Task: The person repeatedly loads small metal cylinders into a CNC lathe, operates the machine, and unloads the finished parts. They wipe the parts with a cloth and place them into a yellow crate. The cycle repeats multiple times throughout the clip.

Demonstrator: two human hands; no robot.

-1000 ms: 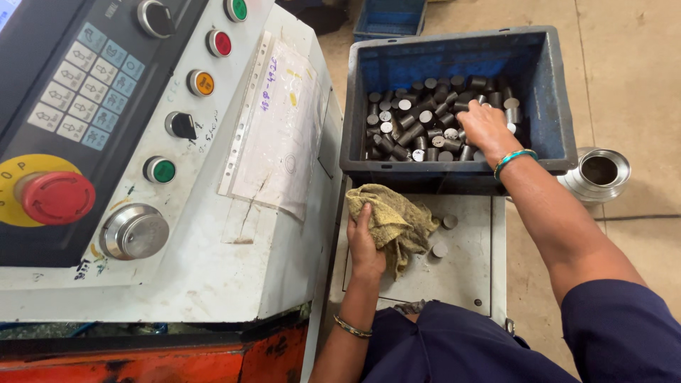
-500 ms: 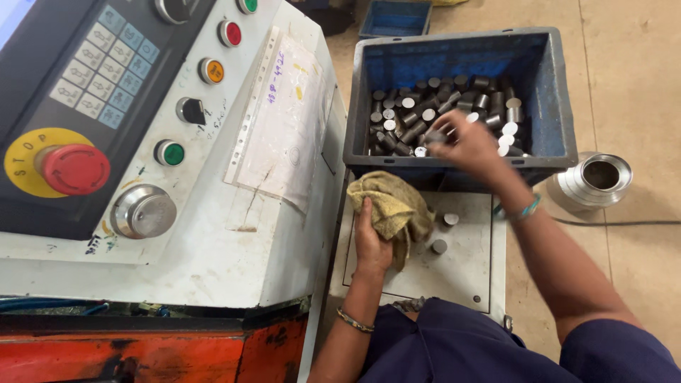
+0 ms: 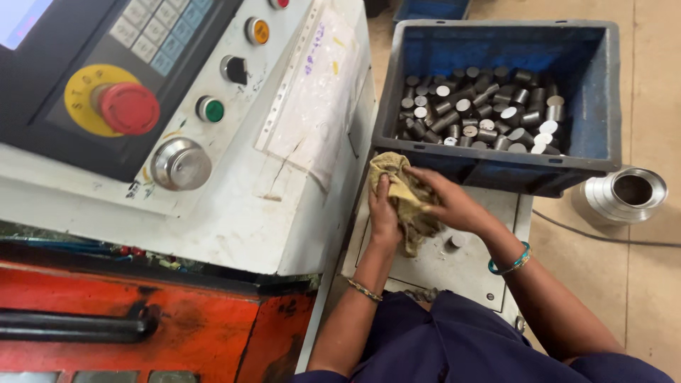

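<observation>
My left hand (image 3: pixel 384 213) grips a dirty yellowish rag (image 3: pixel 399 186) over a small white metal shelf (image 3: pixel 468 266). My right hand (image 3: pixel 448 201) presses into the same rag from the right, fingers closed around its folds; whether a metal piece is inside the cloth is hidden. One short metal cylinder (image 3: pixel 455 242) lies on the shelf just under my right wrist. Behind the hands stands a blue plastic crate (image 3: pixel 597 92) holding several grey metal cylinders (image 3: pixel 482 113).
A machine control panel (image 3: pixel 142 85) with a red stop button (image 3: pixel 129 108), a green button (image 3: pixel 211 110) and a metal dial (image 3: pixel 181 164) fills the left. A shiny metal ring part (image 3: pixel 628 191) sits on the floor at right, with a cable beside it.
My right hand has left the crate and come down onto the rag, meeting my left hand. The left hand stays on the rag over the shelf.
</observation>
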